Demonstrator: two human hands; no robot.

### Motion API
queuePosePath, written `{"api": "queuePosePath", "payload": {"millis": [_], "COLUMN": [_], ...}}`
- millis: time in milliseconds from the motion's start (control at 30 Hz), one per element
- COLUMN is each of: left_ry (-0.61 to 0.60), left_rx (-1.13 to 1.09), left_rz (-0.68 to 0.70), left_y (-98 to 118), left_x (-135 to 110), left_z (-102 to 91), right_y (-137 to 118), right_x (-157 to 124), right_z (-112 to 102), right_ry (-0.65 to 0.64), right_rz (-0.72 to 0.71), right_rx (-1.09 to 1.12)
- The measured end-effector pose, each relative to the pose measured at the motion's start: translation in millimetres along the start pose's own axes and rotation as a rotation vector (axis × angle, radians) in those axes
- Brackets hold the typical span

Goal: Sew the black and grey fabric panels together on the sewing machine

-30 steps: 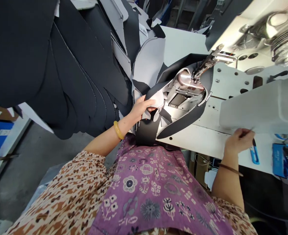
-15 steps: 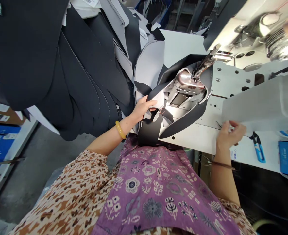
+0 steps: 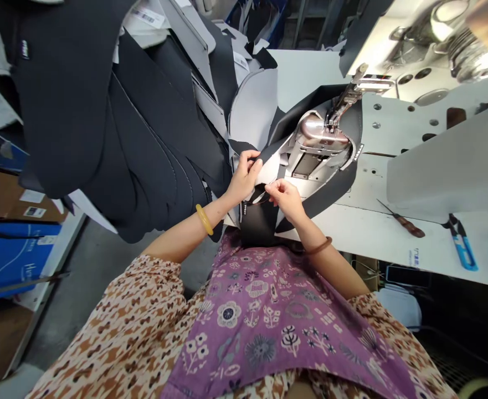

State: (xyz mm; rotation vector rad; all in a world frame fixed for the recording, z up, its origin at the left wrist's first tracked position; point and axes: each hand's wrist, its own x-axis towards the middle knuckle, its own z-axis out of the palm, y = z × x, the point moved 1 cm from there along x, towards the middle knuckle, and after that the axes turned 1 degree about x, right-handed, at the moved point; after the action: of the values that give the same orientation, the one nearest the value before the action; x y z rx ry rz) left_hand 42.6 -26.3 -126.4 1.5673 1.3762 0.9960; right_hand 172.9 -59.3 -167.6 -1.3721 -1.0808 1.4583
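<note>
A black cover piece with a light grey lining [image 3: 338,191] is looped around the metal arm of a sewing machine [image 3: 319,133]. My left hand [image 3: 244,176] is closed on the near end of this piece, fingers on its grey lining. Just right of it, my right hand [image 3: 286,198] pinches at the same end, thumb and fingertips together. What lies between those fingertips is too small to make out. An awl with a brown handle [image 3: 410,226] lies on the white table [image 3: 352,221], right of my right hand.
Blue-handled snips [image 3: 462,246] lie right of the awl, by a translucent white box [image 3: 447,166]. Many black cover pieces [image 3: 156,127] hang in a heap on the left. A blue carton [image 3: 17,255] stands at far left.
My right hand has moved left from the awl to the cover's near end, leaving the awl on the table. My left hand keeps its place on the cover, fingers slightly shifted.
</note>
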Motion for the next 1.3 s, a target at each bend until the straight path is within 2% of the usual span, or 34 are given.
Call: {"api": "queuePosePath", "payload": {"millis": [67, 100, 167, 233, 267, 400, 467, 533, 633, 733, 800, 833, 867, 933, 1000, 1033, 1133, 1200, 1300], "left_ry": [-0.025, -0.09, -0.335, -0.56, -0.605, -0.567, -0.606, -0.644, -0.647, -0.797, -0.914, -0.918, -0.876, -0.703, -0.553, -0.523, -0.557, -0.597, -0.656], "left_rx": [0.221, 0.33, 0.524, 0.65, 0.687, 0.786, 0.845, 0.87, 0.773, 0.684, 0.732, 0.771, 0.803, 0.825, 0.788, 0.746, 0.572, 0.487, 0.447], "left_rz": [0.247, 0.369, 0.563, 0.648, 0.649, 0.538, 0.508, 0.518, 0.555, 0.622, 0.675, 0.687, 0.684, 0.604, 0.412, 0.292, 0.021, -0.025, -0.011], "left_y": [-3, -3, -2, 0, 1, 5, 6, 6, 8, 9, 9, 10, 11, 14, 18, 19, 24, 26, 27], "left_x": [0, 0, 0, 0, 2, 16, 21, 24, 25, 26, 24, 23, 21, 16, 12, 11, 13, 17, 23], "left_z": [-2.6, -2.8, -1.2, 0.5, 0.7, -0.5, 0.0, 0.9, 1.0, 0.7, 1.3, 1.8, 2.5, 4.3, 5.9, 6.5, 5.7, 3.1, -0.7], "right_y": [1, 1, 1, 1, 1, -4, -10, -17, -25, -26, -23, -20, -16, -5, 6, 12, 20, 19, 12], "right_x": [1, 0, 0, 0, 1, 7, 10, 15, 24, 30, 29, 27, 24, 15, 6, 1, -8, -10, -5], "right_z": [1, 2, 3, 1, -1, -19, -29, -35, -36, -29, -22, -19, -16, -10, -4, -2, 1, 1, -2], "right_ry": [-0.06, -0.069, -0.086, -0.103, -0.112, -0.169, -0.171, -0.14, -0.044, 0.026, 0.074, 0.106, 0.135, 0.173, 0.186, 0.195, 0.206, 0.188, 0.172], "right_rz": [0.046, 0.06, 0.072, 0.054, 0.03, -0.093, -0.148, -0.203, -0.268, -0.307, -0.319, -0.319, -0.316, -0.303, -0.282, -0.274, -0.306, -0.372, -0.43], "right_rx": [0.097, 0.134, 0.176, 0.185, 0.18, 0.083, 0.024, -0.017, -0.036, 0.011, 0.047, 0.049, 0.035, -0.017, -0.067, -0.09, -0.188, -0.249, -0.238]}}
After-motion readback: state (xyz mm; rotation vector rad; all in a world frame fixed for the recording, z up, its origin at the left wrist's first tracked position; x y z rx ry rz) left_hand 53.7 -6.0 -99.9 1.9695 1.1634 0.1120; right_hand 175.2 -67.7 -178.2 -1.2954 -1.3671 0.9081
